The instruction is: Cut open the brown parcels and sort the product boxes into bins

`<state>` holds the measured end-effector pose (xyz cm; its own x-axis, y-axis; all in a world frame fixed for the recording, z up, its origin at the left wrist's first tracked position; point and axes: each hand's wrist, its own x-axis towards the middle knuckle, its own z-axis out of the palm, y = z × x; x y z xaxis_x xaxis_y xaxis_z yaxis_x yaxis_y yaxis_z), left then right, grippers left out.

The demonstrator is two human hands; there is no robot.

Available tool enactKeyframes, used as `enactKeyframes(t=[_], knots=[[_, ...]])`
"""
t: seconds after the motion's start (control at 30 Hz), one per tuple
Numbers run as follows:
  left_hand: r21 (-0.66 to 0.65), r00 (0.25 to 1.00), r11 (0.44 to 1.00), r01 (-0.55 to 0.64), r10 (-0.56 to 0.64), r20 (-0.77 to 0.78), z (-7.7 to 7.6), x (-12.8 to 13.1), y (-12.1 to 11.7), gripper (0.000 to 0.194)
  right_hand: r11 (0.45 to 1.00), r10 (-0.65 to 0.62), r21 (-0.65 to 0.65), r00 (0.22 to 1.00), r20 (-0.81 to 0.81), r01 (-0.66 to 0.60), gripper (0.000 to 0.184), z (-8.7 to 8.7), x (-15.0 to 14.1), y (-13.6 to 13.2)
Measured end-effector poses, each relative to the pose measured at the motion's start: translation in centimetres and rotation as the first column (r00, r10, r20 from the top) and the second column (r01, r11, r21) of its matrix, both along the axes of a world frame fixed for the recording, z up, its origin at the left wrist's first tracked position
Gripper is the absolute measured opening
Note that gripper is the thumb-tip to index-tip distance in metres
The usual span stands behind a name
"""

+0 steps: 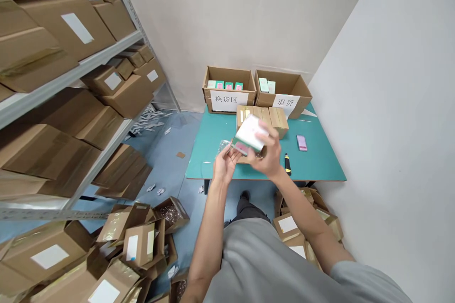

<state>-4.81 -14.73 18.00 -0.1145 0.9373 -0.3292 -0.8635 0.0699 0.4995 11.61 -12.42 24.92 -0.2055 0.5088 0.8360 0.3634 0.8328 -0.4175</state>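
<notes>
A small white box (pixel 250 130) with green and pink on its lower side is tilted in the air above the table, slightly blurred. My right hand (pixel 269 154) grips its right side, thumb below and fingers over the top. At the box's lower left corner, the fingers of my left hand (pixel 226 163) hold its edge. Beneath the hands is part of a cardboard carton (pixel 243 159), mostly hidden, with clear plastic wrap (pixel 223 146) beside it. Just behind, several small brown cartons (pixel 279 123) stand in a row.
Two labelled open cartons, a left one (pixel 209 104) and a right one (pixel 302 104), hold small boxes at the back of the green table (pixel 320 161). A box cutter (pixel 287 164) and a phone (pixel 302 142) lie right. Shelves (pixel 103 47) and discarded cartons (pixel 138 246) flank me.
</notes>
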Motion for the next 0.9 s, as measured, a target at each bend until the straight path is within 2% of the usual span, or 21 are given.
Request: enactKeyframes(t=[0.07,0.17,0.27,0.33,0.4,0.53,0.6,0.7,0.77,0.8,0.83,0.9], knots=[[-0.016,0.998,0.999,-0.036,0.036,-0.055,0.1,-0.3,-0.1,0.033,0.976,-0.094,-0.211,0.982,-0.161,0.059,0.046,1.7,0.5,2.0],[0.029,0.984,0.999,-0.035,0.039,-0.176,0.0,-0.7,-0.3,0.049,0.914,-0.131,-0.406,0.942,-0.31,-0.006,0.054,2.4,1.2,5.1],[0.125,0.936,0.992,-0.026,0.068,-0.347,-0.2,-0.8,-0.5,0.058,0.845,-0.143,-0.529,0.92,-0.365,-0.079,0.059,1.2,2.1,7.5],[0.184,0.878,0.982,-0.05,0.131,-0.46,0.0,-0.7,-0.6,0.062,0.754,-0.154,-0.641,0.909,-0.386,-0.145,0.061,-0.2,2.7,8.2],[0.24,0.823,0.969,-0.052,0.178,-0.539,0.5,-0.8,-0.8,0.068,0.605,-0.161,-0.763,0.903,-0.399,-0.23,0.064,-1.9,3.1,7.9],[0.311,0.741,0.95,0.031,0.188,-0.645,1.5,-0.9,-1.0,0.083,0.203,-0.164,-0.911,0.905,-0.392,-0.358,0.066,-6.0,3.5,4.3],[0.31,0.708,0.949,0.053,0.184,-0.682,1.4,-0.8,-0.5,0.076,0.005,-0.162,-0.918,0.905,-0.392,-0.397,0.063,-8.4,3.3,1.2],[0.248,0.702,0.968,0.041,0.149,-0.696,0.1,-0.7,1.3,0.059,-0.255,-0.176,-0.841,0.878,-0.444,-0.477,0.062,-11.6,3.0,-3.6],[0.137,0.726,0.989,0.054,0.055,-0.685,-1.4,-0.5,2.5,0.062,-0.386,-0.225,-0.762,0.854,-0.469,-0.521,0.064,-13.2,2.8,-6.2],[0.067,0.741,0.995,0.075,-0.011,-0.672,-2.2,-0.4,3.0,0.066,-0.431,-0.256,-0.726,0.844,-0.471,-0.536,0.064,-13.7,2.8,-7.2],[0.002,0.751,0.995,0.103,-0.076,-0.656,-2.9,-0.3,3.4,0.071,-0.461,-0.286,-0.698,0.837,-0.467,-0.547,0.065,-14.2,2.8,-7.9],[-0.078,0.758,0.985,0.155,-0.169,-0.63,-3.9,0.3,3.6,0.075,-0.487,-0.342,-0.667,0.826,-0.449,-0.564,0.066,-14.8,2.8,-8.5]])
